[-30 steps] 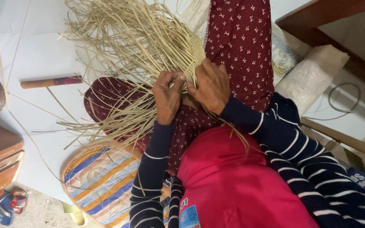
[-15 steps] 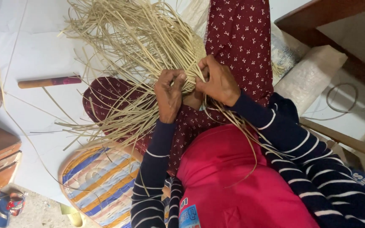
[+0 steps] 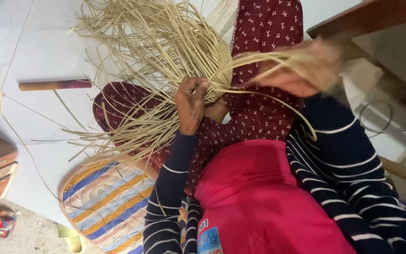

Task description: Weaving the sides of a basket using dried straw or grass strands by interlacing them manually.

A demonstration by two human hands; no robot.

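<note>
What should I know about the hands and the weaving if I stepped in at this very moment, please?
Left hand: closed on the pale straw strips at the woven patch on the lap.
Right hand: motion-blurred, out to the side with a few strands pinched in it.
Wooden stick lies on the white floor sheet; striped mat underneath.
Done: a small woven patch.
Left: most strips lie loose, unwoven.

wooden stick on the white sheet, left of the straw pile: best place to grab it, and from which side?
Take the wooden stick at its bare tan middle, coming straight down from above. It lies flat and nearly level on the white sheet, so a grip across its narrow width fits. Both long sides look open there; loose straw strips crowd only the dark patterned end.
</note>
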